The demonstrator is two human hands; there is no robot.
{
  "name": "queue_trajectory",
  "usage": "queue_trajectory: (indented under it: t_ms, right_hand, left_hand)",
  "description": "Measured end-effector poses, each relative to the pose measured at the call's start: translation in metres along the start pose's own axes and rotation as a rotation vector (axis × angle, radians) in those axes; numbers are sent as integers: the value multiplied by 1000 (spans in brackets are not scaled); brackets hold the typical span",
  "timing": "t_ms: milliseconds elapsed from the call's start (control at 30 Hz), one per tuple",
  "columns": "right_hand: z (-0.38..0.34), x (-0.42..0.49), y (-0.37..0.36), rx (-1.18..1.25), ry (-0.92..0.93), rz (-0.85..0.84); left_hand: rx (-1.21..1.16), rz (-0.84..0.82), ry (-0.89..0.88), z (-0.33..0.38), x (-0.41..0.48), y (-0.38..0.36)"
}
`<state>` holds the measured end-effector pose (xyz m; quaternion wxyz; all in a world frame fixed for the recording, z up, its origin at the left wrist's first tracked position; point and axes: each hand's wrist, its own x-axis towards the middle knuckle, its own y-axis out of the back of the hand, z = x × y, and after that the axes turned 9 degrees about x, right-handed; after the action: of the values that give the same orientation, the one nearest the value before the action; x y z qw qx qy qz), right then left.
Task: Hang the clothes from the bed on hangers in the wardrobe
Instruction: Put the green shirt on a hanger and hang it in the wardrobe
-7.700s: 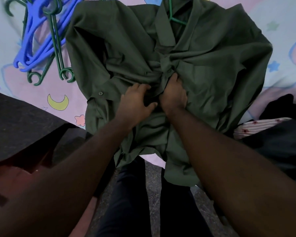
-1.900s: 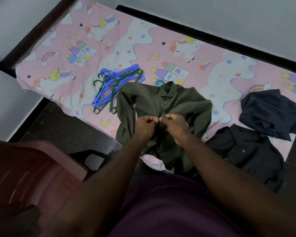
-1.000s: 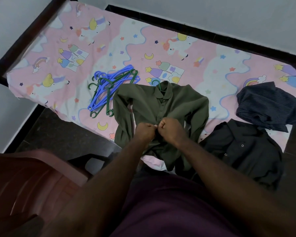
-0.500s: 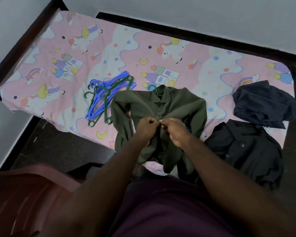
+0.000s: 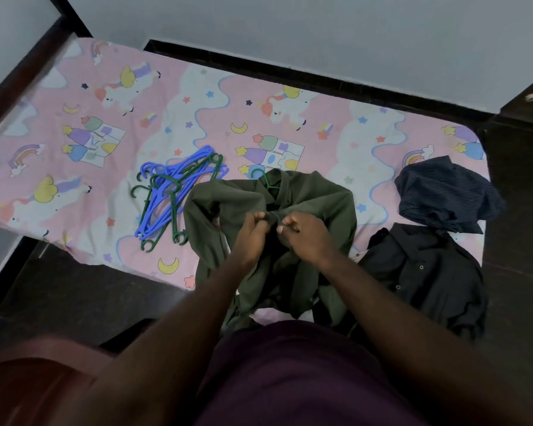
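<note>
Unicorn-print bedsheet (image 5: 197, 103), olive shirt (image 5: 330, 204) on green hanger (image 5: 263, 179), left hand (image 5: 250, 238) and right hand (image 5: 308, 238) each pinching its front

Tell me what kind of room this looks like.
Most likely a bedroom: a bed made up in pink unicorn print, a pile of plastic hangers on it, and clothes laid out, a green shirt and a black shirt among them.

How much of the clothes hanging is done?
Barely started. The green hanger is already inside the green shirt. The left hand and right hand pinch its front, probably buttoning. The black shirt and striped shirt lie unhung on the bed; spare hangers wait.
</note>
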<state>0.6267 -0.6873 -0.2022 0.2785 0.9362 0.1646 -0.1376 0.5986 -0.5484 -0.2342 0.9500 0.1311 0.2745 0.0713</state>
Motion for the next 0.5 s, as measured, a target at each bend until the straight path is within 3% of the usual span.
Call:
queue_trajectory:
  t_ms: [167,300,400,500]
  right_hand:
    - [-4,2,11,95,-47,36]
    - [-5,2,32,111,-56,-101]
    - [-5,7,62,-43,-45,-229]
    - [-8,24,82,-400,-67,-296]
  left_hand:
    - [517,-181,-39,-28,6,-1]
    - [638,-69,-119,-33,13,12]
    - [684,20,-181,-30,23,41]
    - [728,83,-354,-8,30,64]
